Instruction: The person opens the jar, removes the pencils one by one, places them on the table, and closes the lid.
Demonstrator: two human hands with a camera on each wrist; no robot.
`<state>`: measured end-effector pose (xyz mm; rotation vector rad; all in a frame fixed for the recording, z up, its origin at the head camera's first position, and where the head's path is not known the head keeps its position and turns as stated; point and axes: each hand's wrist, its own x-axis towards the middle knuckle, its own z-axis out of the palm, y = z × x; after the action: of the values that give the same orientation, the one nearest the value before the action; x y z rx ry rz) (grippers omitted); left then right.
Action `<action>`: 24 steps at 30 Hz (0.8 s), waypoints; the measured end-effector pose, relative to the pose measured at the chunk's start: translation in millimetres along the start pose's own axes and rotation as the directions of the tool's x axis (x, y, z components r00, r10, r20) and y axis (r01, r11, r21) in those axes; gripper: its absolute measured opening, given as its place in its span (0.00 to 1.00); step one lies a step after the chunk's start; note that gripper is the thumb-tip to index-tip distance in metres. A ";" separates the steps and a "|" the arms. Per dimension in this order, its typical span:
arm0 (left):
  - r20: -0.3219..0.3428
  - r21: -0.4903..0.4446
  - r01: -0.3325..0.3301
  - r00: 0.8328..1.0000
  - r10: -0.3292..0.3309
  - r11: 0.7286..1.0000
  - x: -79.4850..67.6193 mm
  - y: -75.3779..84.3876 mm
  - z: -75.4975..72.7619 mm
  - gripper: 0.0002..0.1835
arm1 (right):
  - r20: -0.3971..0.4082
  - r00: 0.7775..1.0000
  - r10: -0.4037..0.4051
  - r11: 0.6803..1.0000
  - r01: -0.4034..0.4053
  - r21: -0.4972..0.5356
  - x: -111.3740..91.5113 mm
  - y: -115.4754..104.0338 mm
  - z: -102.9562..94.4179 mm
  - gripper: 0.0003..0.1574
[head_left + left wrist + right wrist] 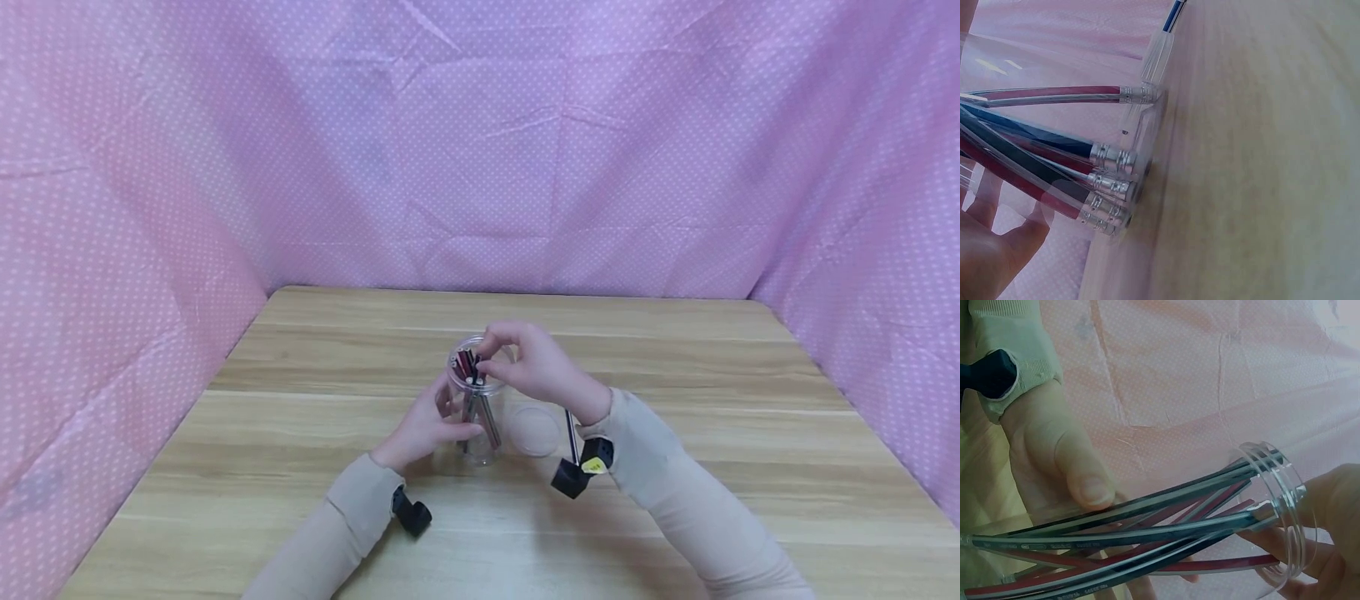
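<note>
A clear plastic jar (480,446) stands on the table, holding several striped pencils (467,367) in red, black and dark blue. Their metal-banded ends (1110,159) point down at the jar's bottom in the left wrist view. My left hand (427,425) grips the jar's side, thumb in front and fingers behind. At the mouth, my right hand (532,362) pinches the upper end of a dark pencil (1210,524) among the others. A round clear lid (534,430) lies just right of the jar.
A dark pencil (572,437) lies on the wooden table (337,350) beyond the lid, partly covered by the right wrist camera (572,477). Pink dotted cloth (480,167) hangs behind the table and at both sides.
</note>
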<state>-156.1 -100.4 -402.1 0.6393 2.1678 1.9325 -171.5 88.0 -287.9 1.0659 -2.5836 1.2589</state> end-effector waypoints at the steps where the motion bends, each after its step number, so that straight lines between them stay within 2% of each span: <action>1: 0.002 -0.004 -0.002 1.000 0.002 1.000 0.0 0.0 0.1 0.46 | -0.009 1.000 -0.015 1.000 0.015 -0.003 -0.3 0.6 0.5 0.07; 8: 0.021 -0.048 -0.003 1.000 0.004 0.999 0.4 0.1 1.2 0.47 | -0.088 0.984 -0.155 0.988 0.154 -0.021 -2.5 6.7 4.4 0.08; 12: 0.026 -0.063 0.004 1.000 -0.002 0.998 1.1 0.9 1.8 0.47 | -0.129 0.972 -0.195 0.981 0.194 -0.024 -3.2 8.4 6.3 0.08; 15: 0.025 -0.064 0.007 1.000 -0.005 0.998 1.6 -0.6 1.1 0.46 | -0.176 0.971 -0.162 0.985 0.170 0.031 -1.6 8.2 8.9 0.09; 18: 0.019 -0.048 0.014 1.000 -0.013 0.999 2.7 -1.6 0.8 0.45 | -0.232 0.967 -0.108 0.976 0.147 0.158 1.2 6.1 9.4 0.11; 22: 0.010 -0.030 0.024 1.000 -0.024 0.999 3.2 -1.9 0.2 0.46 | -0.294 0.954 -0.059 0.931 0.159 0.328 6.2 1.4 6.3 0.11; 24: 0.007 -0.028 0.027 1.000 -0.026 0.999 2.8 -1.5 -0.2 0.46 | -0.314 0.949 -0.037 0.912 0.160 0.378 8.3 -1.3 3.4 0.12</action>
<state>-159.0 -99.6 -403.1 0.6081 2.1303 1.9416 -176.2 80.4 -286.4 0.9496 -2.0705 1.8132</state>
